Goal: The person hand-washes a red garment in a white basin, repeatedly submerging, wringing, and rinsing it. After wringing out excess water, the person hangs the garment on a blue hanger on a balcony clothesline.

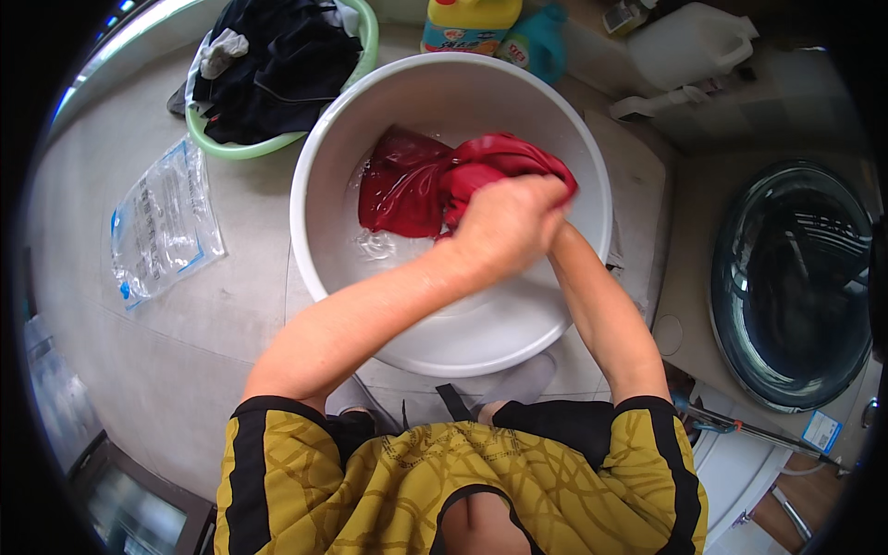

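A wet red garment lies partly in shallow water in a large white plastic basin. Its right part is bunched up under my hands. My left hand, slightly blurred, grips the bunched cloth and crosses in front of my right hand. Of my right hand only a small part shows beside the left; it is at the same bunch of cloth, its fingers hidden. Clear water with ripples shows at the left of the basin floor.
A green tub of dark clothes stands at upper left, near a clear plastic bag. Behind the basin are a yellow detergent bottle and a teal bottle. A dark glass washbasin sits at right, below a white jug.
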Demonstrator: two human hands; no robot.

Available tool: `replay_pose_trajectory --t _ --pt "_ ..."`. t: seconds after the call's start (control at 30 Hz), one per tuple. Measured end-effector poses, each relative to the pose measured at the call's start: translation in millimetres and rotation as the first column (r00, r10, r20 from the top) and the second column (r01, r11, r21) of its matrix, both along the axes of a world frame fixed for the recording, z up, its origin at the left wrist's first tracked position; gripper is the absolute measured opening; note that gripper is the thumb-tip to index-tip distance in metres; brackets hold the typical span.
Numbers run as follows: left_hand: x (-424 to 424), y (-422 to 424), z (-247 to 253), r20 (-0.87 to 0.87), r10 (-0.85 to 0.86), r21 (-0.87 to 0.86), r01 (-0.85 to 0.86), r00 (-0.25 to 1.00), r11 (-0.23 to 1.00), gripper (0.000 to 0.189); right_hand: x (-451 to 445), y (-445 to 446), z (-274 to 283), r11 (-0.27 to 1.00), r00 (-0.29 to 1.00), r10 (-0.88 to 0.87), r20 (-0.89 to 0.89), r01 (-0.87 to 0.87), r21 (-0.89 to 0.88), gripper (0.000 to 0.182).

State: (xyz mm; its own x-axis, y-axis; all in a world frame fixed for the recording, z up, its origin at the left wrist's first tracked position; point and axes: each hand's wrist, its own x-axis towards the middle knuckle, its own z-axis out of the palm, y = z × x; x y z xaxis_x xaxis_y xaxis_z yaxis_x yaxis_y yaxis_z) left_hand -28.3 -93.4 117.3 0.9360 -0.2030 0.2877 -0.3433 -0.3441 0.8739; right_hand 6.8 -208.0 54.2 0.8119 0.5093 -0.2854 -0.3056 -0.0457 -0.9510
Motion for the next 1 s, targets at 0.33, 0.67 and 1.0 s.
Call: replay_pose_trajectory --t 0.33,0.67,1.0 --pt "-45.2 -20.0 10.4 0.2 -0.084 -0.01 0.088 0.976 0.996 0.015 -28.4 -7.8 35.4 1.0 0.982 -0.01 -0.189 0.012 0.006 0.033" --pt "-38.6 -14.0 50.5 0.515 -0.124 -0.179 0.247 0.848 0.952 0.017 -10.7 -53.4 94.9 0.922 0.975 -0.051 0.214 0.129 -0.365 0.033" --pt "-50.6 -25.4 2.0 0.176 -0.168 -0.141 0.193 0.97 0.971 0.014 -22.3 -9.5 50.4 0.89 0.959 0.181 0.221 -0.064 -0.451 0.032"
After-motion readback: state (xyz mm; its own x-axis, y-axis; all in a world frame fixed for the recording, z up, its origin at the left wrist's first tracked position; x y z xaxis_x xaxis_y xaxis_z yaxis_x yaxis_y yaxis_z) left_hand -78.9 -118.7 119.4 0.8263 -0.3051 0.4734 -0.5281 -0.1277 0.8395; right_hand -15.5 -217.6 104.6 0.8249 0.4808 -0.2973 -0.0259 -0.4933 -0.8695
